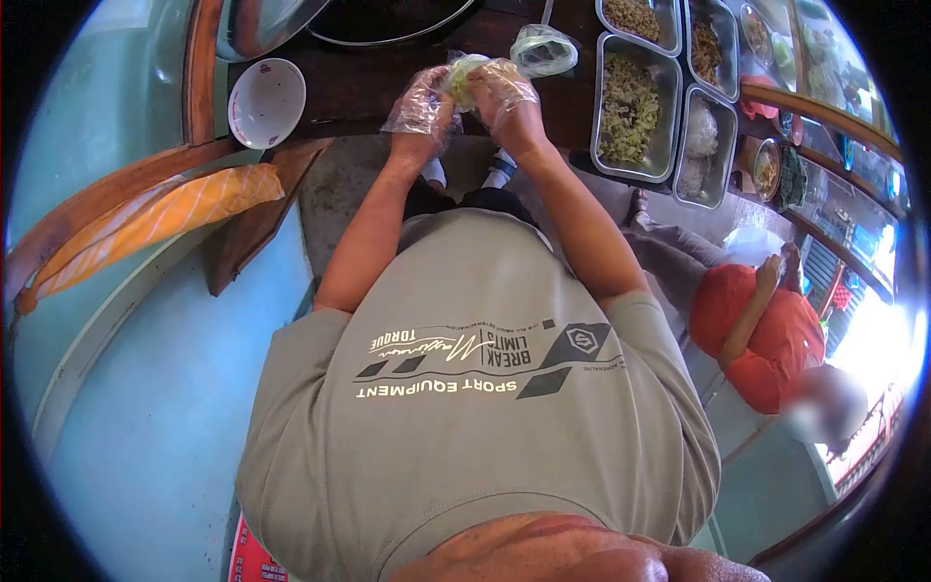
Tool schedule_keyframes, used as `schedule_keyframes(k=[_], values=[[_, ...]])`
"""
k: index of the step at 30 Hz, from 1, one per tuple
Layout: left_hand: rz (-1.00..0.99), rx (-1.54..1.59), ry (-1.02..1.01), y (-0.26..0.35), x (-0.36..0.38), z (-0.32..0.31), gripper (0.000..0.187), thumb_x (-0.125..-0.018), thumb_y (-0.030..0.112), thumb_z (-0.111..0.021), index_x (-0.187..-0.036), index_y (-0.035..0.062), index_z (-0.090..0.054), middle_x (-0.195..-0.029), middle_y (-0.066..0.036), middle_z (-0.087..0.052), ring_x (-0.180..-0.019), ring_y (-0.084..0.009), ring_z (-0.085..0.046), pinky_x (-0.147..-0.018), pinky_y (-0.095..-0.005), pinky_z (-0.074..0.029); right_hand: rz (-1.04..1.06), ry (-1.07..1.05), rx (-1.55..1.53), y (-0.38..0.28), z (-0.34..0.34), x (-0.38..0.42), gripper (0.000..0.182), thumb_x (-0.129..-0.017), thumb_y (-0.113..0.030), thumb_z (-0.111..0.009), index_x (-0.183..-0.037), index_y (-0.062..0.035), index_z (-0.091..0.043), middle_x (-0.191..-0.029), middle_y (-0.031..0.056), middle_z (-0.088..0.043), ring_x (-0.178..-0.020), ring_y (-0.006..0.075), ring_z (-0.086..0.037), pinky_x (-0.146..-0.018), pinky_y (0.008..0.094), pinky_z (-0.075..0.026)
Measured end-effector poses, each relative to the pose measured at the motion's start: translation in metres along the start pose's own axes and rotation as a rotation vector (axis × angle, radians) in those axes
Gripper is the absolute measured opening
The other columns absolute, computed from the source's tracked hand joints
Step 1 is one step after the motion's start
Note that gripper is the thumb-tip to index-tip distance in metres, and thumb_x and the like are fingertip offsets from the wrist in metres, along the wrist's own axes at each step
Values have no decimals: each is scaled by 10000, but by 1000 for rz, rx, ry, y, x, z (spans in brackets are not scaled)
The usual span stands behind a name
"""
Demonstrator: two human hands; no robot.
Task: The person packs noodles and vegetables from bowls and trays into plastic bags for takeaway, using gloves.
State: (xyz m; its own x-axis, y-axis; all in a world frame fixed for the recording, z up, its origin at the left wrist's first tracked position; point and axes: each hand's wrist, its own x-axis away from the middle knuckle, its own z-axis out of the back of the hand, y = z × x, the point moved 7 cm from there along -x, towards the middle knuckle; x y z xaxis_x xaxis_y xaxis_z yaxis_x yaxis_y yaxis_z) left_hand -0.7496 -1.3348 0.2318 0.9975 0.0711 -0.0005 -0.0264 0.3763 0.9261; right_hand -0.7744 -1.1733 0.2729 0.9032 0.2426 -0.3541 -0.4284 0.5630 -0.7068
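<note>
Both of my hands wear clear plastic gloves and meet over the dark wooden counter (359, 76). Between them is a small pale-green food piece (464, 81), partly covered by the fingers. My left hand (423, 105) closes on its left side, and my right hand (504, 95) closes on its right side. Just to the right of my right hand lies a clear plastic bag (544, 51) with a greenish rim. Further right, a metal tray (665, 153) holds shredded pale-green food.
A white bowl (267, 104) sits at the left, above an orange checked cloth (184, 215). More metal trays (711, 194) stand at the right. A dark round pan (388, 41) is at the top. A person in red (752, 325) is at the right.
</note>
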Motion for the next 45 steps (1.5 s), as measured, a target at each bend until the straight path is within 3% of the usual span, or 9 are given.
schedule_keyframes(k=[4,10,16,22,27,31,34,38,45], values=[[357,305,-36,-36,-4,-11,359,-915,132,-654,-1256,30,-603,-1032,-118,-713,-868,-156,-687,-759,-341,-566,-91,7,-117,-16,27,-10,109,-842,-59,-742,-943,-31,-716,-954,152,-693,-869,329,-677,-773,395,-552],[484,726,-111,-24,1,-18,385,-911,103,-680,-1273,15,-582,-1074,-108,-689,-829,-156,-682,-688,-304,-584,111,-138,-113,-15,6,8,130,-909,-110,-701,-1029,-65,-725,-992,141,-712,-946,346,-684,-833,407,-553],[588,712,-192,-12,1,-18,442,-932,141,-689,-1305,1,-498,-1019,-116,-650,-714,-171,-637,-625,-295,-554,-17,-314,113,19,-25,-10,171,-944,-147,-622,-1053,-75,-733,-1054,172,-713,-971,355,-675,-872,397,-539],[519,767,-170,-12,0,-13,491,-916,172,-712,-1317,3,-485,-1021,-135,-647,-714,-185,-649,-643,-314,-572,-318,-160,-183,7,28,-15,174,-917,-146,-701,-1052,-43,-738,-1034,138,-743,-926,255,-719,-828,353,-556],[508,744,-179,-15,1,-16,448,-935,77,-645,-1349,6,-488,-1019,-122,-667,-723,-166,-664,-635,-293,-571,37,-200,110,2,-8,-1,137,-895,-120,-661,-1013,-84,-722,-964,158,-710,-902,361,-676,-807,420,-551],[463,743,-187,-8,6,-15,417,-937,65,-632,-1330,21,-499,-1006,-116,-662,-727,-160,-657,-646,-295,-569,-89,-343,188,-7,-15,-19,164,-866,-103,-663,-1022,-96,-714,-1020,151,-715,-975,355,-682,-846,409,-558],[487,762,-150,-10,7,-11,424,-953,75,-611,-1339,1,-453,-987,-126,-625,-696,-154,-609,-690,-329,-581,-327,-148,-65,-1,11,-16,189,-847,-75,-665,-1030,-99,-709,-1040,146,-714,-982,353,-682,-852,406,-553],[563,836,-184,-14,11,-19,440,-947,56,-610,-1348,3,-437,-977,-124,-619,-691,-149,-600,-661,-327,-577,-146,-226,45,5,-10,-12,183,-872,-39,-649,-1041,-85,-704,-1005,144,-720,-902,330,-698,-827,371,-558],[474,752,-175,-30,12,-16,466,-957,103,-634,-1369,41,-425,-994,-100,-620,-700,-137,-598,-608,-296,-548,-592,-48,-675,39,0,3,174,-932,-27,-584,-1093,-25,-651,-1038,103,-714,-904,184,-683,-796,338,-569]])
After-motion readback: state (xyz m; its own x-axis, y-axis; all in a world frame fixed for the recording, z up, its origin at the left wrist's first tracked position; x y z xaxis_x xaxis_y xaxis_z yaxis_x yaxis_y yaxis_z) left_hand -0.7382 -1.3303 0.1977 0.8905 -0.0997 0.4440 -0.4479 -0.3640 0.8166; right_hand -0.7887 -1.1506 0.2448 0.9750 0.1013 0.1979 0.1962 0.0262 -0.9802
